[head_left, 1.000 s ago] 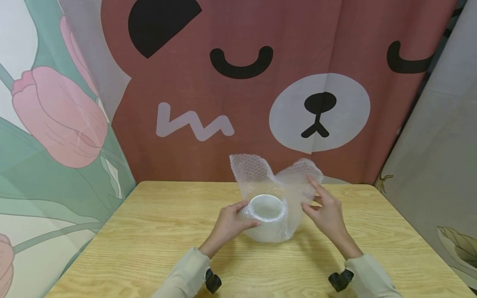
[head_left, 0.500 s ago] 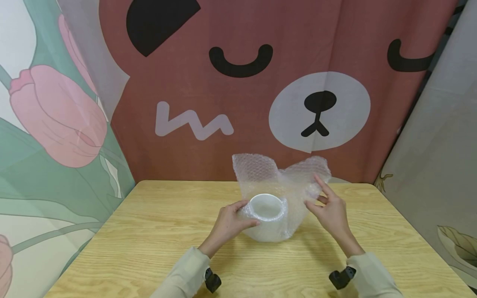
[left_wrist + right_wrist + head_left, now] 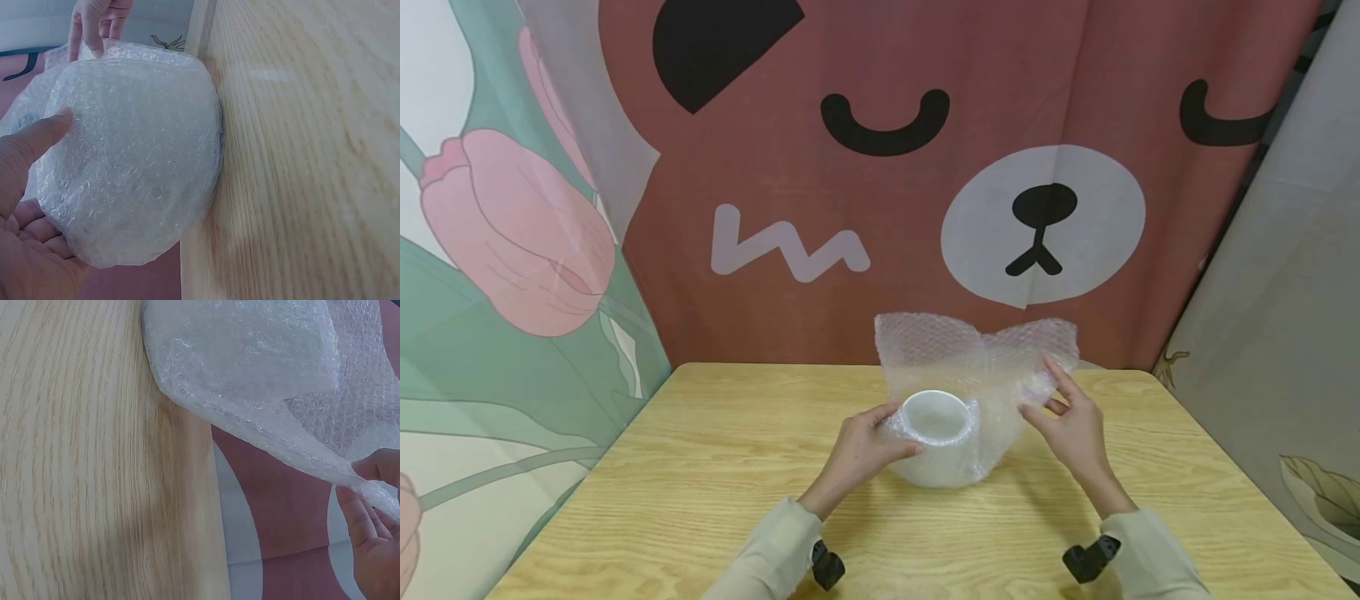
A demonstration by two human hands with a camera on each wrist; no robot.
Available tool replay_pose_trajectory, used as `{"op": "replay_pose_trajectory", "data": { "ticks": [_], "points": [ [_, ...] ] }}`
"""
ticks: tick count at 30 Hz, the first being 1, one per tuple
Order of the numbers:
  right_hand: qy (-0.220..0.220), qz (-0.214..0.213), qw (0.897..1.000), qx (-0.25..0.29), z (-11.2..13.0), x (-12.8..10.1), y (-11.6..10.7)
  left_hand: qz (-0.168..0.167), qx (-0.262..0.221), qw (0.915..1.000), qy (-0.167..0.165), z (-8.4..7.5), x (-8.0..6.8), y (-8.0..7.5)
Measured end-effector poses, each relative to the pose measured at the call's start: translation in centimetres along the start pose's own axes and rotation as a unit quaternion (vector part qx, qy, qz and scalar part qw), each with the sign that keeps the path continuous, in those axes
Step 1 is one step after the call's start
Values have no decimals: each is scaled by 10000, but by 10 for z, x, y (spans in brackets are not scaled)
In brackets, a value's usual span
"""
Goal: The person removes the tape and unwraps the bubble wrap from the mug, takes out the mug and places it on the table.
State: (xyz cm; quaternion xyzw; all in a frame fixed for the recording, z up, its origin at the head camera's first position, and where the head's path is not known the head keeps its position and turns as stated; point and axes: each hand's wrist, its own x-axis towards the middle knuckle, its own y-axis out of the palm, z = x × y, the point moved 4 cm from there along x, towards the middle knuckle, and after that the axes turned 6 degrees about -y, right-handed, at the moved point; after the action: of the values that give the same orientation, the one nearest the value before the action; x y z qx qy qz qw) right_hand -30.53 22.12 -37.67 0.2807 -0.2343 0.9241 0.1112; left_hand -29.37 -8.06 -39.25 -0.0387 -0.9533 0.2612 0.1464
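Observation:
A white round vessel [image 3: 936, 419], open at the top, stands on the wooden table wrapped in bubble wrap [image 3: 1000, 367]. Whether it is a bowl or a cup, I cannot tell under the wrap. My left hand [image 3: 861, 450] holds its left side, thumb in front and fingers round behind, as the left wrist view also shows around the wrapped side [image 3: 131, 150]. My right hand [image 3: 1075, 429] pinches the loose edge of the sheet between thumb and fingers, to the right of the vessel. Behind the vessel the free part of the wrap stands up in two lobes.
The light wooden table [image 3: 722, 467] reaches back to a curtain [image 3: 775, 183] printed with a bear's face. Flowered cloth [image 3: 512, 250] hangs on the left, a pale cloth [image 3: 1262, 275] on the right. A small black camera [image 3: 827, 567] sits at each wrist.
My right hand has moved slightly right, drawing the loose bubble wrap out wider and flatter behind the vessel. My left hand and the vessel have stayed in place.

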Motion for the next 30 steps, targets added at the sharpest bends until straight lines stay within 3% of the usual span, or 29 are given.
{"op": "replay_pose_trajectory", "data": {
  "ticks": [9, 16, 30],
  "points": [
    [213, -12, 9997, 141, -5, -1, -2, 40, -105, 9999, 34, 1, 0, 1],
    [671, 15, 9972, 315, -11, -2, -2, 24, -140, 9999, -30, 0, -1, 0],
    [1187, 136, 9927, 192, -21, 0, -5, -152, 39, 9999, 54, -1, -1, 0]
  ]
}}
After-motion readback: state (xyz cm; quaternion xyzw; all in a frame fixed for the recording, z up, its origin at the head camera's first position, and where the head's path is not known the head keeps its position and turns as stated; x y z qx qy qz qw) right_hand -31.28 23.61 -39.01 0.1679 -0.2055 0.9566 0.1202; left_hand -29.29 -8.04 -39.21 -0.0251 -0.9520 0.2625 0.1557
